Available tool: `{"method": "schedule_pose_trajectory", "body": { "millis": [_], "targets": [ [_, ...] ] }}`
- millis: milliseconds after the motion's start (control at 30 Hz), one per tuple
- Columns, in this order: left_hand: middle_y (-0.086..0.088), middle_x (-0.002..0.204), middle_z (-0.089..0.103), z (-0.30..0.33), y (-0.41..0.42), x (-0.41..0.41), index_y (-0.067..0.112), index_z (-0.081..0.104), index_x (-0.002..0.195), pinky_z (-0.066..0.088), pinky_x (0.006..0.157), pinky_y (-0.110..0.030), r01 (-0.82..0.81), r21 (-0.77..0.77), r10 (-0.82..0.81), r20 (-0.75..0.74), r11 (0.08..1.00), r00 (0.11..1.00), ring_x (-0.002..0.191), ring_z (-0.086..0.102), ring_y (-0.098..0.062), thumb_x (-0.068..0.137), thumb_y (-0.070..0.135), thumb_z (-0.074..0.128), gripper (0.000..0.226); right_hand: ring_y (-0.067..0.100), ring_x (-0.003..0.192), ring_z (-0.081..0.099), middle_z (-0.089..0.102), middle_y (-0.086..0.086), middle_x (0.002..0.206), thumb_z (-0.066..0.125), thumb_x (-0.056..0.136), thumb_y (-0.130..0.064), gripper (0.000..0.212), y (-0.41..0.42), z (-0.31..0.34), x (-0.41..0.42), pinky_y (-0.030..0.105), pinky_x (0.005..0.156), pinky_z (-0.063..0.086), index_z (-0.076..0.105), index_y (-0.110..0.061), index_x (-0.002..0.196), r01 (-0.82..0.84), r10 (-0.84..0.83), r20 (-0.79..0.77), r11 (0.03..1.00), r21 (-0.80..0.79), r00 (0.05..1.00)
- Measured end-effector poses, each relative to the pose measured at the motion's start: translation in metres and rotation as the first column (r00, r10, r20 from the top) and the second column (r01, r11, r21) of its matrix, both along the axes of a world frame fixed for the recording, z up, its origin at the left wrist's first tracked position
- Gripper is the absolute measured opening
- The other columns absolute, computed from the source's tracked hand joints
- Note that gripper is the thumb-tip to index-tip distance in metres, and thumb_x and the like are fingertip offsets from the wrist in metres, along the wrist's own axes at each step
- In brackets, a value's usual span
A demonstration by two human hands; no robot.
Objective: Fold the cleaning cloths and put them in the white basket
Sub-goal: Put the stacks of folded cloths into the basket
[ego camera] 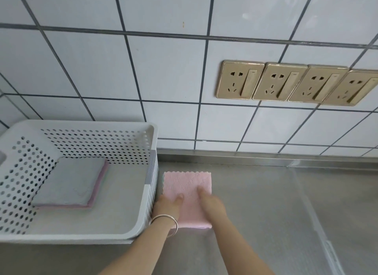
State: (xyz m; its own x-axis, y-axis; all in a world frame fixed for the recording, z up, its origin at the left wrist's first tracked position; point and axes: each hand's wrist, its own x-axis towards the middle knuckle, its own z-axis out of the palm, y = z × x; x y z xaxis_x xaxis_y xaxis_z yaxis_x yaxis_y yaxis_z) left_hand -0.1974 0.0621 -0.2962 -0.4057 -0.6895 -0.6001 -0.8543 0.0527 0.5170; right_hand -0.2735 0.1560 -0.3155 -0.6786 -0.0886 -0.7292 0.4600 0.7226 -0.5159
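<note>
Head view: a folded pink cloth is seen flat on the counter, just beside the white basket. It is pressed by left hand and right hand, fingers flat; blur obscures finer detail.

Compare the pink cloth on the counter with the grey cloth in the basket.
The pink cloth lies on the counter just right of the white basket; the grey cloth lies inside it. The left hand and right hand rest on the pink cloth; nothing touches the grey cloth. The grey cloth tops a stack, with a pink edge showing beneath; the pink cloth shows only a thin pale edge. Both are folded flat with scalloped edges.
</note>
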Motion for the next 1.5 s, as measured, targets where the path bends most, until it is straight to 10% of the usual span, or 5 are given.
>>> {"method": "schedule_pose_trajectory", "body": {
  "millis": [467,833,1200,1333,1500],
  "targets": [
    [-0.013,0.108,0.058,0.109,0.06,-0.001,0.006,0.051,0.105,0.05,0.082,-0.041,0.181,-0.027,-0.173,-0.46,0.983,0.871,0.096,0.06,-0.035,0.072,0.054,0.055,0.059,0.029,0.085,0.056,0.06,0.012,0.091,0.045,0.09,-0.047,0.047,0.076,0.133,0.036,0.033,0.07,0.039,0.054,-0.002,0.098,0.294,-0.39,-0.472,0.918,-0.265,0.791],
    [-0.01,0.12,0.052,0.268,-0.046,0.083,0.006,0.045,0.115,0.042,0.089,-0.032,-0.002,-0.344,-0.291,-0.795,0.939,0.532,0.108,0.052,-0.027,0.083,0.044,0.057,0.051,0.011,0.096,0.053,0.056,-0.011,0.1,0.043,0.092,-0.046,0.02,-0.023,0.292,0.107,0.025,0.082,0.036,0.049,-0.031,0.104,-0.059,-0.442,-0.627,0.786,-0.615,0.642],
    [-0.009,0.099,0.059,0.185,-0.201,0.117,0.005,0.046,0.124,0.036,0.067,-0.027,0.195,-0.183,-0.241,-0.281,0.964,0.929,0.082,0.052,-0.024,0.094,0.032,0.041,0.041,0.031,0.114,0.052,0.056,0.012,0.124,0.038,0.095,-0.042,0.045,-0.166,0.195,0.12,0.036,0.095,0.042,0.051,-0.01,0.123,-0.047,-0.009,-0.208,0.963,-0.265,0.978],
    [-0.011,0.097,0.058,0.139,-0.222,0.111,0.002,0.053,0.115,0.048,0.066,-0.029,0.36,0.128,-0.349,-0.097,0.924,0.932,0.084,0.056,-0.025,0.091,0.024,0.052,0.033,0.029,0.089,0.055,0.057,0.014,0.089,0.044,0.094,-0.019,0.019,-0.162,0.162,0.104,0.051,0.092,0.047,0.052,-0.003,0.091,-0.026,0.044,0.142,0.992,-0.123,0.989],
    [-0.013,0.121,0.058,0.098,-0.232,0.068,0.003,0.052,0.121,0.051,0.089,-0.036,0.504,0.116,-0.512,0.052,0.856,0.858,0.099,0.059,-0.025,0.09,0.018,0.047,0.035,0.036,0.103,0.054,0.055,0.021,0.108,0.037,0.092,-0.006,0.03,-0.181,0.134,0.083,0.058,0.094,0.043,0.046,0.002,0.119,-0.089,0.084,0.103,0.995,0.038,0.991]
  ]
}}
